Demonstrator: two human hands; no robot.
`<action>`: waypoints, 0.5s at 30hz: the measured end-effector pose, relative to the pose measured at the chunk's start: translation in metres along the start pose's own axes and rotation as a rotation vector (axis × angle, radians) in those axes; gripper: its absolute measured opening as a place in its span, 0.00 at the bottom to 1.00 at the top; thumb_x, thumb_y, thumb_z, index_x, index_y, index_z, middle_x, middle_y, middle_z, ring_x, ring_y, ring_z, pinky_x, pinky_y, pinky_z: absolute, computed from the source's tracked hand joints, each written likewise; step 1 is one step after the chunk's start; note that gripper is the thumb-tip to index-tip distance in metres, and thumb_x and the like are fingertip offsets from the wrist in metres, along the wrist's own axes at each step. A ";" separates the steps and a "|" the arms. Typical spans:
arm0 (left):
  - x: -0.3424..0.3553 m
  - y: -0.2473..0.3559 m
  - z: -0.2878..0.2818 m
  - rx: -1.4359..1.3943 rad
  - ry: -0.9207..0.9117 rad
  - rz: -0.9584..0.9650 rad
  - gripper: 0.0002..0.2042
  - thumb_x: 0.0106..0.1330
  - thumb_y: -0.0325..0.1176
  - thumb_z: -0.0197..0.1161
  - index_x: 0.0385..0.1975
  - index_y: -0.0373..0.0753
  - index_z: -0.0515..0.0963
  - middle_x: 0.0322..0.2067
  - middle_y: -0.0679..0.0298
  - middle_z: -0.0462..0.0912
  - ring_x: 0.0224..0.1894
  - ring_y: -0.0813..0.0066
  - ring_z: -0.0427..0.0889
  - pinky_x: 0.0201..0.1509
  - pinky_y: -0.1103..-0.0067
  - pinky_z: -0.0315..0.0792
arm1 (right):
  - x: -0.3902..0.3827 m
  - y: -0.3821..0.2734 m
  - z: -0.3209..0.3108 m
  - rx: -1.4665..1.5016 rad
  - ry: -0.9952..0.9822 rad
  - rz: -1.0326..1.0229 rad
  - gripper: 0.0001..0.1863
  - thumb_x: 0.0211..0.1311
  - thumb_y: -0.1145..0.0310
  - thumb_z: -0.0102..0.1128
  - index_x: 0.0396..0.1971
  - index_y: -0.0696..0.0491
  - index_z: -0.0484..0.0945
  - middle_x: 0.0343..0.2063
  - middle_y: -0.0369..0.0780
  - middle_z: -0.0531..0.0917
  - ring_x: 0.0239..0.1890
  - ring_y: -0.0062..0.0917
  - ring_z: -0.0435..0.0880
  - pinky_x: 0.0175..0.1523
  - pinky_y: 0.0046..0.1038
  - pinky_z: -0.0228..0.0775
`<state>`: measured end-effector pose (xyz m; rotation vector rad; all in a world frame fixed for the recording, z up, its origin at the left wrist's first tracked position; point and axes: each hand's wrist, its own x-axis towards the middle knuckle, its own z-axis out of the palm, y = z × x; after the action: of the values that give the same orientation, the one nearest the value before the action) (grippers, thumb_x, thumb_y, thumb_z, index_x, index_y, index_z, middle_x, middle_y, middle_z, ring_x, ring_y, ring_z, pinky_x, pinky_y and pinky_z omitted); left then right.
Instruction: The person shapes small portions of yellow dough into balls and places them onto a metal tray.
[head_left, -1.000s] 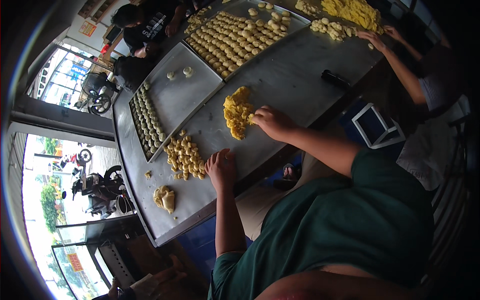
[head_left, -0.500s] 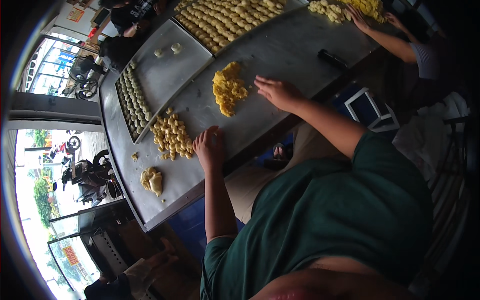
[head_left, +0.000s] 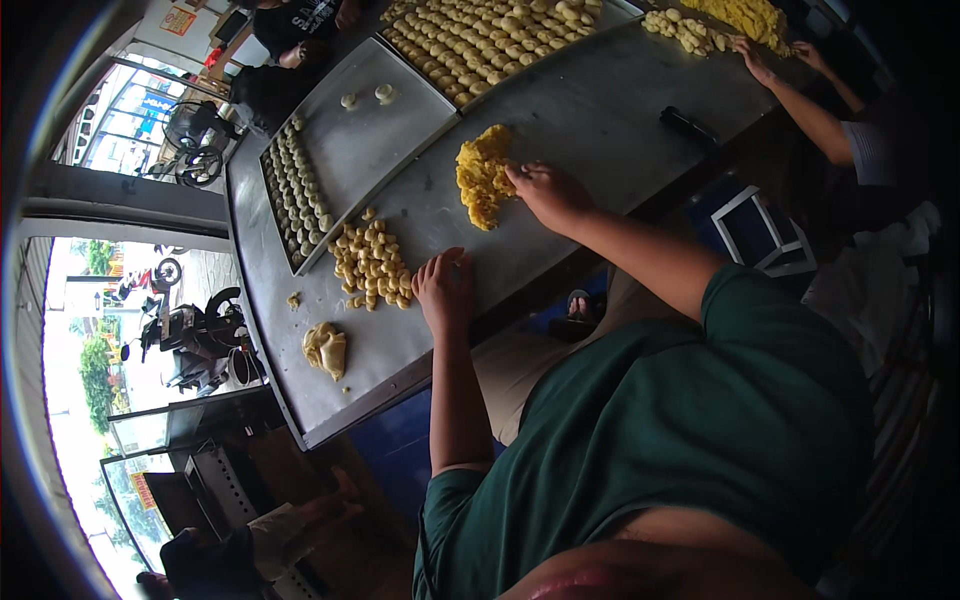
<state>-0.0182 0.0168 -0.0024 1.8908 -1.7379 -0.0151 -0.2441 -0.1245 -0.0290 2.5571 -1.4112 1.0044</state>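
Note:
My right hand (head_left: 550, 196) is at the right side of a crumbly yellow mound of filling (head_left: 483, 178), its fingers bent and closed on the mound's edge. My left hand (head_left: 442, 288) rests near the table's front edge, thumb apart from the loosely bent fingers. Its fingertips are beside a cluster of small pale dough pieces (head_left: 370, 265), and I see nothing held in it. A larger smooth lump of dough (head_left: 325, 350) lies on the metal table (head_left: 560, 130) left of that cluster.
Beyond the dough pieces lies a metal tray (head_left: 385, 140) with rows of small balls (head_left: 298, 190). Another tray (head_left: 500, 40) full of dough balls stands farther back. A black object (head_left: 688, 125) lies near the right edge. A co-worker's hands (head_left: 755, 62) are by more dough and filling.
My right hand has moved left onto the yellow filling, and its outstretched fingers have bent. My left hand keeps its place beside the dough pieces. The whole view has shifted slightly.

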 end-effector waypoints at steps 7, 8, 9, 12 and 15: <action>0.002 0.002 0.000 -0.108 -0.002 -0.032 0.11 0.70 0.42 0.67 0.48 0.48 0.85 0.46 0.64 0.88 0.54 0.61 0.83 0.66 0.65 0.66 | -0.002 0.026 -0.034 0.380 -0.202 -0.027 0.11 0.66 0.70 0.64 0.46 0.54 0.85 0.44 0.43 0.86 0.45 0.40 0.87 0.51 0.40 0.80; 0.002 0.001 0.000 -0.110 -0.002 -0.033 0.11 0.70 0.42 0.67 0.48 0.48 0.85 0.46 0.64 0.88 0.54 0.61 0.83 0.66 0.65 0.66 | -0.001 0.028 -0.036 0.431 -0.161 -0.021 0.10 0.67 0.69 0.64 0.45 0.54 0.85 0.44 0.42 0.86 0.45 0.40 0.87 0.50 0.40 0.80; 0.001 0.000 0.000 -0.081 -0.025 -0.025 0.12 0.70 0.42 0.68 0.48 0.48 0.85 0.47 0.65 0.88 0.55 0.61 0.83 0.66 0.65 0.66 | -0.004 0.029 -0.039 0.429 -0.162 -0.022 0.10 0.67 0.69 0.64 0.45 0.54 0.85 0.44 0.42 0.86 0.45 0.40 0.87 0.50 0.40 0.80; 0.001 0.003 0.003 -0.026 0.002 0.000 0.12 0.69 0.43 0.68 0.48 0.48 0.85 0.48 0.65 0.88 0.56 0.61 0.82 0.67 0.65 0.66 | -0.023 0.028 -0.043 0.417 -0.097 0.159 0.09 0.69 0.69 0.63 0.45 0.54 0.85 0.47 0.42 0.86 0.46 0.39 0.87 0.50 0.40 0.81; 0.001 0.005 0.002 0.020 0.048 -0.001 0.12 0.68 0.43 0.69 0.47 0.48 0.85 0.47 0.66 0.88 0.55 0.61 0.82 0.67 0.65 0.66 | -0.042 0.020 -0.047 0.268 -0.172 0.162 0.10 0.70 0.71 0.59 0.45 0.55 0.85 0.52 0.42 0.85 0.48 0.41 0.87 0.52 0.39 0.81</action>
<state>-0.0233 0.0154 -0.0020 1.8913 -1.7110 0.0473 -0.2997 -0.0895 -0.0203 2.8152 -1.6542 1.0867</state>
